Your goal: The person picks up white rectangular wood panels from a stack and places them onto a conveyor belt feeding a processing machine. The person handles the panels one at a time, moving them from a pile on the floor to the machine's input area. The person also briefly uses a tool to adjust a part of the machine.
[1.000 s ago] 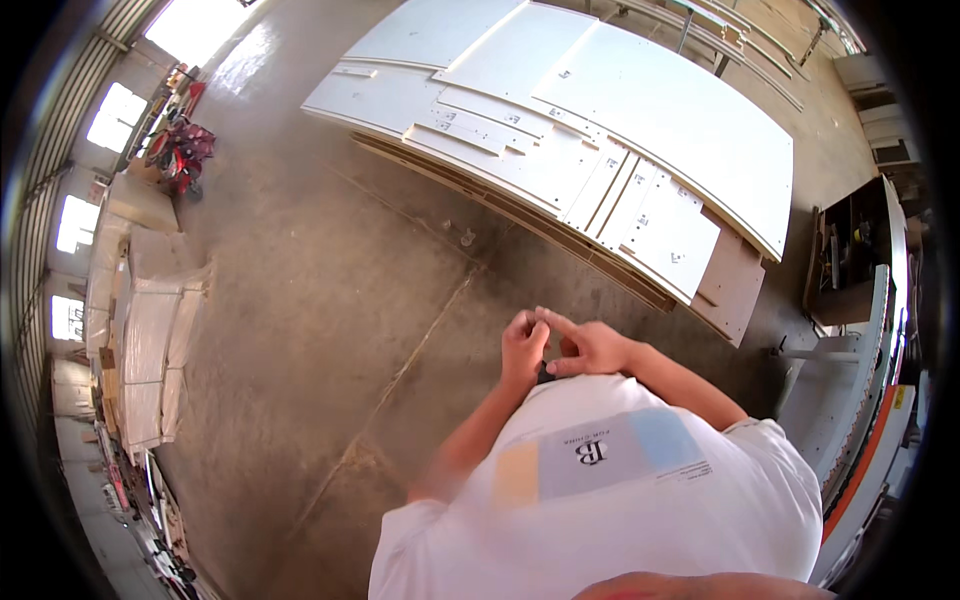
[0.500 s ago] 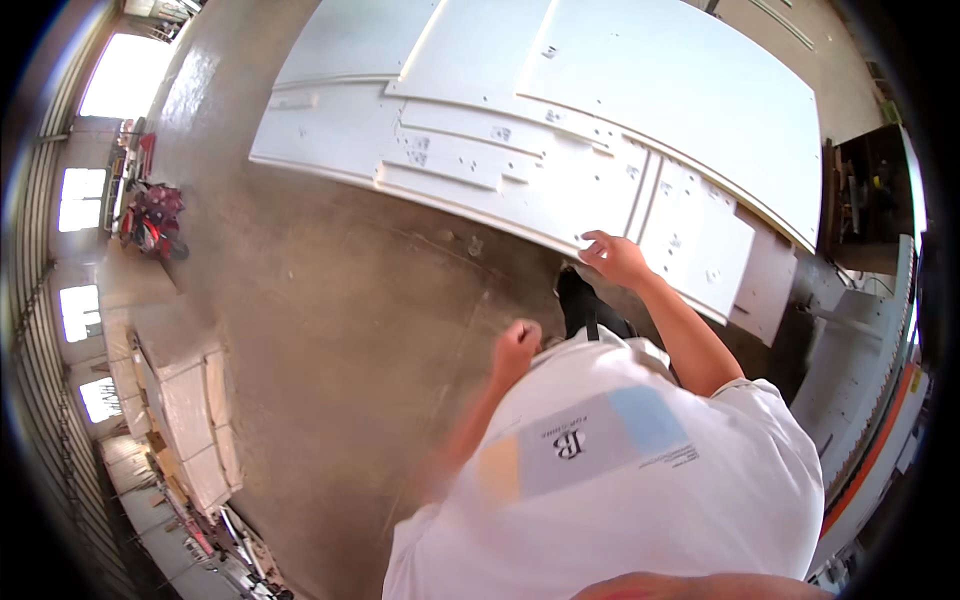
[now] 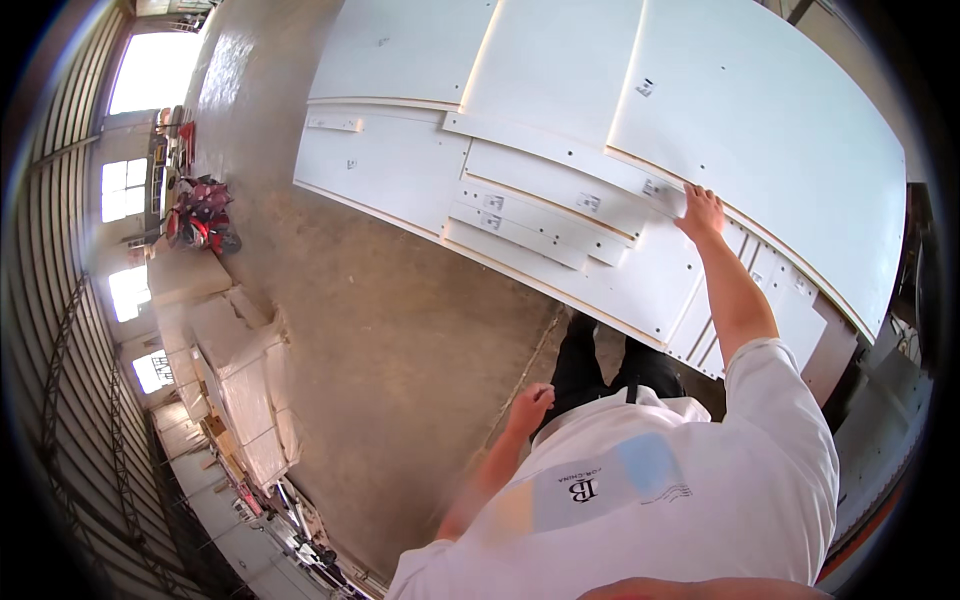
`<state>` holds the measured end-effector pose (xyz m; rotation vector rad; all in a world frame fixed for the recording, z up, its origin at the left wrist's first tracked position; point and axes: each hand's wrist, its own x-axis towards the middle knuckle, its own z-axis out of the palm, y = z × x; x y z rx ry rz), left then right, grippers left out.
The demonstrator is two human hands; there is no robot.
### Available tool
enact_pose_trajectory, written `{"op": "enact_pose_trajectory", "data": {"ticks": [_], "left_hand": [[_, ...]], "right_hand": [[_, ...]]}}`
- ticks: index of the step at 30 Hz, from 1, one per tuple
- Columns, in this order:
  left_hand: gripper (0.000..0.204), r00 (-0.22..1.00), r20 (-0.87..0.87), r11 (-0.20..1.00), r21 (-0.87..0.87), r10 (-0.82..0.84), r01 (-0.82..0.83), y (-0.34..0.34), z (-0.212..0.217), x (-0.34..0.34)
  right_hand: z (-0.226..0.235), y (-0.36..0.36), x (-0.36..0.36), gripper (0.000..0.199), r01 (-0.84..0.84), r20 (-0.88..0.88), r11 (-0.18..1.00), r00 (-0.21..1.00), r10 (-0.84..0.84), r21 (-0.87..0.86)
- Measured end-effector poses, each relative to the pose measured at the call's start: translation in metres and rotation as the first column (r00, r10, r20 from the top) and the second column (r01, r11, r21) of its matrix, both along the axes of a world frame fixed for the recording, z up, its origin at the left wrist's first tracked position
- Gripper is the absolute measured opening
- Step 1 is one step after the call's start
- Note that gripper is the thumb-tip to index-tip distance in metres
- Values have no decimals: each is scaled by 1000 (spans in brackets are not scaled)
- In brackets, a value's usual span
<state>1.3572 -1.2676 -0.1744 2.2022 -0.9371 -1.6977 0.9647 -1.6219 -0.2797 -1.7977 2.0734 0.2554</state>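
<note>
White boards lie stacked and overlapping on a wide work surface in front of me. My right hand (image 3: pixel 703 212) reaches over them, palm down with fingers stretched out. Its fingertips rest at the right end of a long narrow white strip (image 3: pixel 570 155), beside the edge of a large white panel (image 3: pixel 770 150). Shorter white strips (image 3: pixel 545 190) with dark holes and small labels lie on the nearer side of that strip. Low beside my waist, my left hand (image 3: pixel 532 407) hangs with its fingers curled in, and nothing shows in it.
Bare concrete floor (image 3: pixel 400 340) stretches to the left of the boards. A red motorcycle (image 3: pixel 203 215) stands by the far left wall. Wrapped flat stacks (image 3: pixel 235 370) lie lower left. Machinery (image 3: pixel 880 430) is close on my right.
My right hand has moved forward from the near edge of the boards onto the long strip. My body is closer to the boards. The left hand stays low and curled.
</note>
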Motion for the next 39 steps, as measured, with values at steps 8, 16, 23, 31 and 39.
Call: {"op": "enact_pose_trajectory", "data": {"ticks": [8, 16, 23, 31, 39], "left_hand": [[19, 1000, 1, 962, -271, 22, -21, -183, -76, 114], [33, 659, 613, 753, -650, 436, 106, -558, -177, 366], [86, 528, 828, 876, -387, 191, 289, -762, -232, 514], [60, 168, 909, 726, 182, -381, 663, -832, -262, 579], [47, 292, 956, 908, -106, -19, 405, -713, -208, 493]], "right_hand": [[10, 68, 21, 52, 139, 400, 967, 916, -44, -213], [101, 126, 81, 52, 158, 142, 958, 982, -126, -240], [104, 107, 143, 63, 321, -36, 910, 946, -324, 261], [134, 161, 137, 55, 326, 49, 939, 942, -333, 110], [65, 103, 82, 57, 762, 220, 634, 645, -731, -130]]}}
